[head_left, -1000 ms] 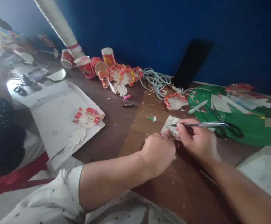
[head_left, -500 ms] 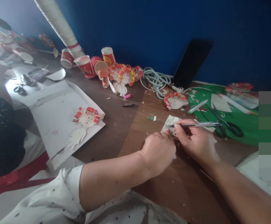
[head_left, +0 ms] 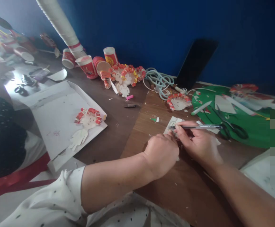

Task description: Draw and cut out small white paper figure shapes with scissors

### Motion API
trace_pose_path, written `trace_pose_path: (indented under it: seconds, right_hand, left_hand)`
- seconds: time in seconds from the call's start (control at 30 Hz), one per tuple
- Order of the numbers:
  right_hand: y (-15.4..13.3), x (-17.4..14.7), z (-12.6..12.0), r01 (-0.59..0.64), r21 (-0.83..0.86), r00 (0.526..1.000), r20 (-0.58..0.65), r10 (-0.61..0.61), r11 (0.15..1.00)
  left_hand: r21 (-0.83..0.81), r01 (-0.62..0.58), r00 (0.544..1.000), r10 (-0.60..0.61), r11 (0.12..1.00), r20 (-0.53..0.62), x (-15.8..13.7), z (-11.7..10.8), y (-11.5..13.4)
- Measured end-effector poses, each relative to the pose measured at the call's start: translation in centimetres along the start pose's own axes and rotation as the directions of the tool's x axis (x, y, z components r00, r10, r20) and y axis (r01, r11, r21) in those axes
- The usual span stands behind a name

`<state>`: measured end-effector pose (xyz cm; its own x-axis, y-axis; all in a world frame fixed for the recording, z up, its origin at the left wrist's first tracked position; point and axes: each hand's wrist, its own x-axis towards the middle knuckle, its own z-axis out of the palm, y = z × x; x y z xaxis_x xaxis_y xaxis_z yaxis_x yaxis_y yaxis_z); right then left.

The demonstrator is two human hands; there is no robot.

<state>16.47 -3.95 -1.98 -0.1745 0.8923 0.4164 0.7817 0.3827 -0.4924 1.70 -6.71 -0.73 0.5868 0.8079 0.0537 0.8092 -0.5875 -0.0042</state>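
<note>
My right hand point(head_left: 200, 143) grips a clear-barrelled pen point(head_left: 197, 127), its tip touching a small piece of white paper point(head_left: 169, 125) with dark lines drawn on it. Close against it, my left hand point(head_left: 162, 154) is closed, knuckles up, its fingertips holding the lower part of the paper on the wooden table. Both hands cover much of that paper. Just beyond lies a lion-like paper face point(head_left: 178, 103) with a red curled mane. Another red-maned paper figure point(head_left: 88, 119), with a cut-out body, rests on a white box lid point(head_left: 54, 108) to the left.
Scissors point(head_left: 235, 129), a green-tipped marker point(head_left: 201, 108) and scraps lie on a green sheet point(head_left: 258, 137) at right. A phone point(head_left: 195, 64) leans on the blue wall behind a coiled cable point(head_left: 159, 80). Red paper cups point(head_left: 87, 67) stand at the back. Someone in dotted clothing point(head_left: 3, 135) is at left.
The pen has shifted slightly left over the paper with my right hand. My left hand stays in place. The whole view has moved a little.
</note>
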Motion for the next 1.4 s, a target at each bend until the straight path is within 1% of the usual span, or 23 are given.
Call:
trace_pose_path:
  seconds: [0.2, 0.5, 0.8, 1.17, 1.3, 1.4]
  right_hand:
    - [0.07, -0.03, -0.14, 0.003, 0.003, 1.000, 0.008, -0.003, 1.000]
    - [0.11, -0.08, -0.30, -0.010, -0.045, 1.000, 0.002, 0.010, 0.999]
    - [0.11, -0.07, -0.27, 0.002, -0.048, 1.000, -0.029, -0.004, 0.999]
    - [0.16, -0.08, -0.34, 0.005, -0.055, 0.999, -0.044, -0.008, 0.998]
    - [0.37, -0.17, -0.46, -0.030, -0.054, 0.995, -0.097, 0.025, 0.998]
    - [0.55, -0.14, -0.49, -0.043, -0.070, 0.995, -0.097, 0.036, 0.997]
  left_hand:
    - [-0.010, 0.012, 1.000, -0.012, 1.000, 0.000, 0.09, -0.08, -0.03]
    - [-0.007, 0.003, 1.000, -0.003, 1.000, 0.017, 0.05, -0.15, -0.01]
    - [0.026, 0.015, 1.000, -0.014, 1.000, -0.021, -0.03, 0.09, 0.04]
    - [0.030, 0.011, 1.000, -0.011, 0.999, 0.025, -0.01, -0.02, 0.11]
    - [0.045, 0.012, 1.000, -0.012, 0.999, -0.004, -0.09, 0.15, 0.12]
    - [0.051, 0.014, 1.000, -0.013, 0.999, -0.025, -0.12, 0.26, 0.08]
